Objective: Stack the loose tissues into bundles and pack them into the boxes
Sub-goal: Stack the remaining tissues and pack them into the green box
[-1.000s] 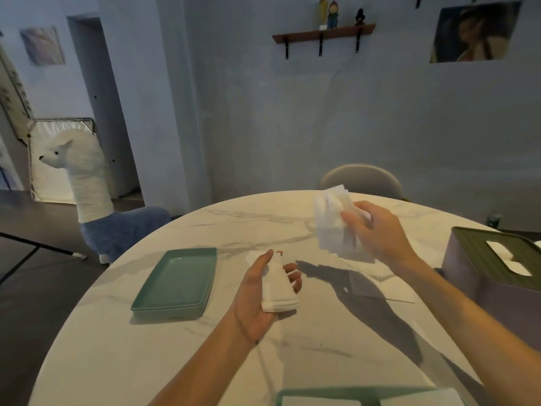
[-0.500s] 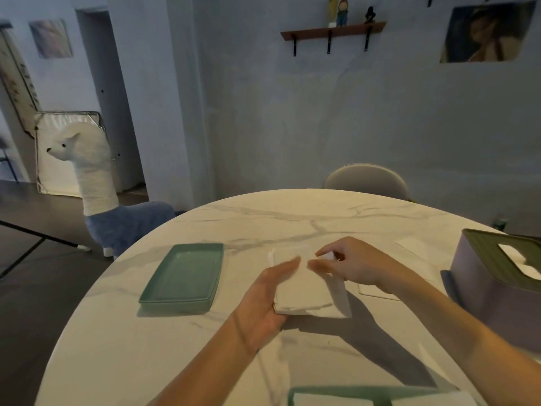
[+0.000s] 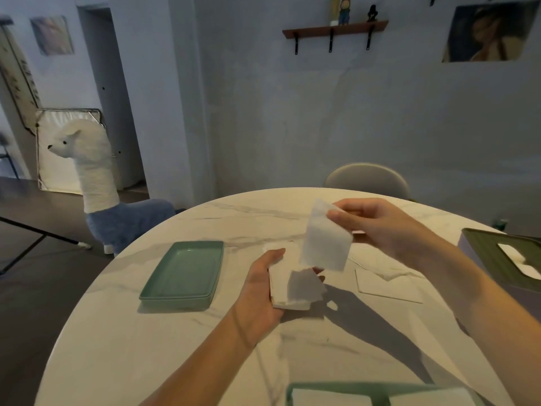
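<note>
Tissues, thin white paper squares, are split between both hands above the round marble table (image 3: 164, 341). The left hand (image 3: 260, 291) cups a small folded bundle (image 3: 288, 291) palm-up, likely as a base for stacking. The right hand (image 3: 377, 227) pinches one loose tissue (image 3: 325, 247) by its top edge, so it hangs free just over the bundle. A lidded tissue box (image 3: 497, 259) waits at the right edge.

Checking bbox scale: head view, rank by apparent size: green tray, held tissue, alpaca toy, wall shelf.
1. alpaca toy
2. green tray
3. wall shelf and held tissue: too alike to rank; the tissue is much nearer the camera.
</note>
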A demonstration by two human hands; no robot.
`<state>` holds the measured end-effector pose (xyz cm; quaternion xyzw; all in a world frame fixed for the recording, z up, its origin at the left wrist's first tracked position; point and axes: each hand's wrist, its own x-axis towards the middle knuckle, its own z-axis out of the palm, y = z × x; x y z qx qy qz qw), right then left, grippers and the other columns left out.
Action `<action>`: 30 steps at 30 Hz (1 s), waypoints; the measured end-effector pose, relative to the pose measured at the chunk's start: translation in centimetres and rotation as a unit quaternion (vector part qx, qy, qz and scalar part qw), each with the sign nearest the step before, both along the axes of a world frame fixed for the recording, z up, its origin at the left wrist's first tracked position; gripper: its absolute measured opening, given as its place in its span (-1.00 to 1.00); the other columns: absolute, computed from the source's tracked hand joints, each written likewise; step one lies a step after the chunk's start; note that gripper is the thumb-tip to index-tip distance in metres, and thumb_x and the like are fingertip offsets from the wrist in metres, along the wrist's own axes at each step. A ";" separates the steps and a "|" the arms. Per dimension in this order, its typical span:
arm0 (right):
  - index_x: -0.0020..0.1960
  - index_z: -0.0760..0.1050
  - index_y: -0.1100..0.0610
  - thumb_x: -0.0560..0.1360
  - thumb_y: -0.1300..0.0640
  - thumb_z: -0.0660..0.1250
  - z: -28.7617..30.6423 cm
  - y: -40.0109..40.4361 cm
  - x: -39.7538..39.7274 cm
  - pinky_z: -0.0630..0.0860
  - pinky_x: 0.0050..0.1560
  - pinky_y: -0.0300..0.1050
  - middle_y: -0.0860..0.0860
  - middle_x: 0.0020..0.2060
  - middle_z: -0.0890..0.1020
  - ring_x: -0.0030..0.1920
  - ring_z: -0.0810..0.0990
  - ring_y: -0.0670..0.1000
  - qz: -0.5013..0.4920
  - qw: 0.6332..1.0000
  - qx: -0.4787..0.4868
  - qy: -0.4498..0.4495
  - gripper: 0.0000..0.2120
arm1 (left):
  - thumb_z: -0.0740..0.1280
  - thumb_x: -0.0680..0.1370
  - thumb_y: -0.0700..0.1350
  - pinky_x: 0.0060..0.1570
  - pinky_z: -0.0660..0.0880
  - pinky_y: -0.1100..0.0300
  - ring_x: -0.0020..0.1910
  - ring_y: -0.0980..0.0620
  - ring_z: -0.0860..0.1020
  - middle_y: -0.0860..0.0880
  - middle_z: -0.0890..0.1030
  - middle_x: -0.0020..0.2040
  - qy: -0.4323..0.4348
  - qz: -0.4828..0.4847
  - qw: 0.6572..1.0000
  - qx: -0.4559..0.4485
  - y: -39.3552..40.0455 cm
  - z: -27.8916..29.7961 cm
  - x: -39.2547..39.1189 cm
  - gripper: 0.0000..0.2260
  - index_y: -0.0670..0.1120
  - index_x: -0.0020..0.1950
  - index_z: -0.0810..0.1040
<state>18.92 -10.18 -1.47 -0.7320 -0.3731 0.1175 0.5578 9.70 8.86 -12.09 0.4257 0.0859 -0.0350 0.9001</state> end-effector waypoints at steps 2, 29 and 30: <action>0.07 0.69 0.07 0.56 0.00 0.40 -1.0 1.0 -0.7 0.60 -0.05 -0.24 -0.05 -0.07 0.73 -0.09 0.67 -0.13 0.029 0.999 -0.027 0.002 -0.81 | 0.26 0.62 0.19 0.29 0.50 -0.22 0.18 -0.30 0.63 -0.29 0.66 0.18 -0.010 0.010 1.000 0.018 -0.3 -0.2 0.6 -0.50 -0.16 0.35 0.59; 0.26 0.52 0.04 0.46 0.37 0.45 -10.4 2.7 -0.3 0.62 0.21 0.11 0.09 0.12 0.66 0.16 0.65 0.09 -0.061 0.992 0.015 0.111 -0.57 | 0.46 0.58 -0.05 -0.12 0.65 0.14 0.09 -0.05 0.59 0.04 0.61 0.08 -0.198 0.210 0.857 0.427 1.6 -1.4 0.9 -0.79 -0.02 0.18 0.54; 0.29 0.48 0.00 0.46 0.37 0.42 -10.5 2.9 -0.4 0.65 0.15 0.01 0.06 0.15 0.63 0.15 0.64 0.05 -0.075 0.993 0.004 0.085 -0.51 | 0.43 0.59 0.00 -0.13 0.63 0.17 0.09 -0.05 0.59 0.01 0.61 0.10 -0.184 0.215 0.873 0.396 1.0 -1.2 0.9 -0.79 -0.03 0.18 0.55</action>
